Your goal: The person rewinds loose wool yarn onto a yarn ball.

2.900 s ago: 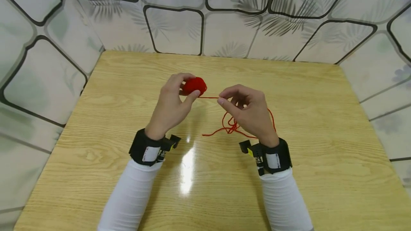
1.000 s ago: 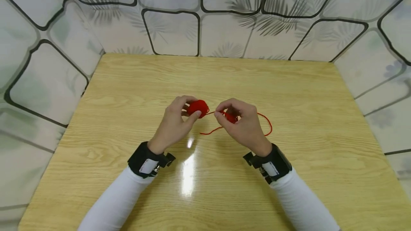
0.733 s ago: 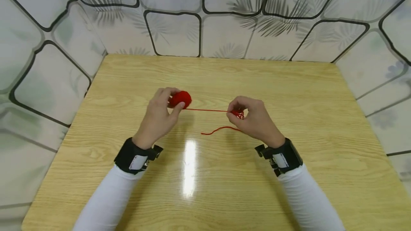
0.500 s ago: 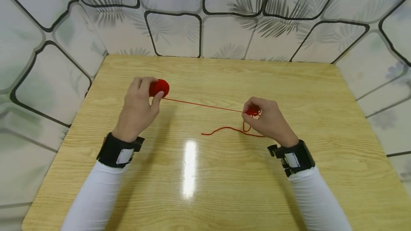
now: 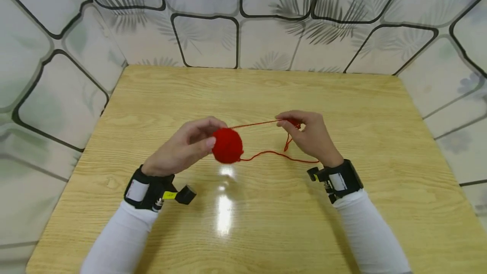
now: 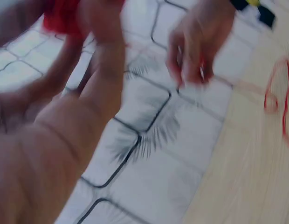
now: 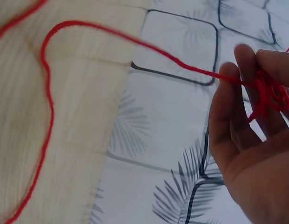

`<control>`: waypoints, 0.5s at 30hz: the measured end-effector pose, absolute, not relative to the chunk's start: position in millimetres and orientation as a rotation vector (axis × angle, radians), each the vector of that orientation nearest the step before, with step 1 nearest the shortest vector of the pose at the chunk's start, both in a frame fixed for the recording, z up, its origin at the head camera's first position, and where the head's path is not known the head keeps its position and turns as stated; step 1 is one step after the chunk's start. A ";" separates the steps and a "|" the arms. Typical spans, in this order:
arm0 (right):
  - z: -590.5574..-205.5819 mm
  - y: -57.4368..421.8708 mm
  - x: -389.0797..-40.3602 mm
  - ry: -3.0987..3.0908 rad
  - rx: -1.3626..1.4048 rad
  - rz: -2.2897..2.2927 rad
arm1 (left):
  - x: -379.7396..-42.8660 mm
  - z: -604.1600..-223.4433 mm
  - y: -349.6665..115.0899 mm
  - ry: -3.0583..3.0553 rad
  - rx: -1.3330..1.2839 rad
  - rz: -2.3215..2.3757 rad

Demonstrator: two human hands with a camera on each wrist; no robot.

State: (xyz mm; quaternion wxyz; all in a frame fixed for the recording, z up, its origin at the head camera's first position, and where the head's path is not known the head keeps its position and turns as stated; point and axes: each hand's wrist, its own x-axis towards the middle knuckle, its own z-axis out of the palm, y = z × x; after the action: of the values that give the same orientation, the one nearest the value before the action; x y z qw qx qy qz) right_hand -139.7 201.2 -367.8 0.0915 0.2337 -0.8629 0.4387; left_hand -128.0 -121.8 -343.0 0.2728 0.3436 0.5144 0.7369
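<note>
A ball of red yarn (image 5: pixel 227 146) is gripped between the thumb and fingers of my left hand (image 5: pixel 186 145), held above the table. From its top a taut strand (image 5: pixel 255 124) runs right to my right hand (image 5: pixel 310 132), whose thumb and fingers pinch it. A small bunched tangle of yarn (image 7: pixel 274 93) sits inside the right hand's fingers in the right wrist view. Below, a loose tail (image 5: pixel 272 152) trails across the tabletop from near the ball toward the right wrist. In the left wrist view, motion blurs the ball (image 6: pixel 63 16) and both hands.
The wooden table (image 5: pixel 243 240) carries a bright light reflection in front of the ball. A wall covering (image 5: pixel 205 39) with a stone-and-leaf print stands along its back and sides. Black straps with small cameras (image 5: pixel 186 194) are worn on both wrists.
My left hand first carried the ball away to the upper left, stretching the strand, then came back toward the middle and turned. The right hand shifted right, having gathered up the tangle from the table.
</note>
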 end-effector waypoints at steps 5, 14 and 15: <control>-376.4 180.8 -125.7 -2.663 0.998 1.509 | -127.0 -337.0 -89.7 1.291 0.643 2.474; -373.1 144.8 -111.0 -2.254 0.707 2.235 | -126.6 -337.8 -53.6 1.756 0.517 2.574; -371.2 142.1 -109.2 -2.241 0.702 2.206 | -127.2 -339.7 -51.8 1.843 0.538 2.562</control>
State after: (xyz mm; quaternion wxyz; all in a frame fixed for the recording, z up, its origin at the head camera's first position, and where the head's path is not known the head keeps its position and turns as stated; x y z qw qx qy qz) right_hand -109.2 142.1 -371.2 -0.0403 0.2178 -0.6951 0.6839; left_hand -127.2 -51.8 -339.7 -0.0302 0.1680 0.5754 0.7999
